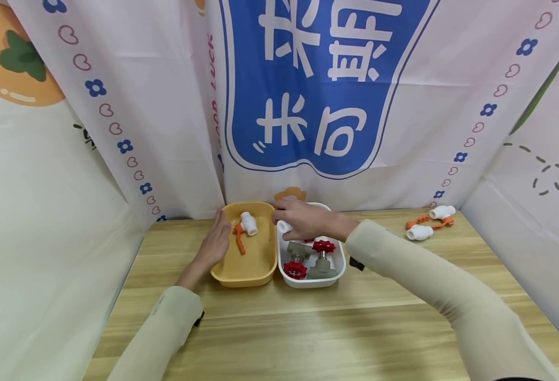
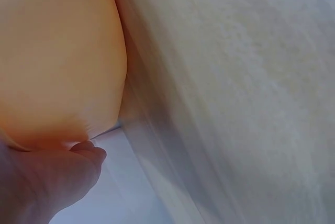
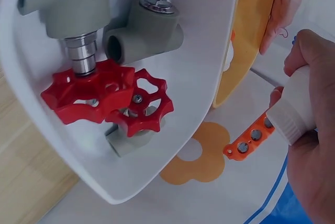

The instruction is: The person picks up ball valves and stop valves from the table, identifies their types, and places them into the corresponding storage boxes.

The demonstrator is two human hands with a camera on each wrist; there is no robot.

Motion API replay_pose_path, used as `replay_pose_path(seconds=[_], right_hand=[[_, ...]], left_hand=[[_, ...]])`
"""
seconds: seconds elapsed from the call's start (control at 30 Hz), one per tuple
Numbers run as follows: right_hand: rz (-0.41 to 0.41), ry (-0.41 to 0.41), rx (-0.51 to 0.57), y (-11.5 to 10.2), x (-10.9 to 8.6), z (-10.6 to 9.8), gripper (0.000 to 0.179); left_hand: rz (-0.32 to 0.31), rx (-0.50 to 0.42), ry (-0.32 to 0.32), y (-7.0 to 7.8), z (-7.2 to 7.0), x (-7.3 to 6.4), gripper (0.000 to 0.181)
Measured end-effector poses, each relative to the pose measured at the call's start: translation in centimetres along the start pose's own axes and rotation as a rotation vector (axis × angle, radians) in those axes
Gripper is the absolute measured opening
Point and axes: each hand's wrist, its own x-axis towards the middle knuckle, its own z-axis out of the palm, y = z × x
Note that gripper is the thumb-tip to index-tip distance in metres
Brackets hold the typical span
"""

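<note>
My right hand (image 1: 303, 217) grips a white ball valve (image 3: 294, 108) with an orange lever handle (image 3: 251, 139), above the far end of the white bin (image 1: 312, 284). Inside that bin lie several grey valves (image 3: 144, 35) with red handwheels (image 3: 86, 96). My left hand (image 1: 214, 244), fingers extended, rests against the left side of the yellow bin (image 1: 243, 282); the left wrist view shows its fingertips by the bin wall. Another white ball valve (image 1: 248, 224) with an orange handle lies in the yellow bin's far part.
Two white ball valves (image 1: 420, 232) (image 1: 442, 212) with orange handles lie at the wooden table's (image 1: 308, 333) far right corner. The bins stand side by side near the back edge. A printed cloth (image 1: 174, 106) hangs right behind them, with more cloth at both sides.
</note>
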Motion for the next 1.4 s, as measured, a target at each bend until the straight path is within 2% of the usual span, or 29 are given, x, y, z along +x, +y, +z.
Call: replay_pose_path(seconds=[0.23,0.57,0.87,1.23,1.4], right_hand=[[0.027,-0.033,0.014,-0.4,1.5,0.3,0.028],[-0.016,-0.011,0.055,-0.2,4.0,1.2,0.032],[-0.009,-0.015,0.101,-0.2,5.2,1.7,0.030],[0.005,-0.014,0.128,0.5,7.1,2.8,0.036],[0.026,-0.056,0.166,0.5,7.7,3.2,0.040]], left_hand=[[-0.007,0.012,-0.007,0.1,-0.1,-0.1,0.063],[-0.012,0.023,-0.001,0.2,-0.1,-0.3,0.065],[-0.010,0.014,-0.008,0.2,-0.1,-0.3,0.062],[-0.005,0.030,-0.006,0.1,0.0,-0.2,0.062],[-0.011,0.024,-0.009,0.2,0.0,-0.2,0.062]])
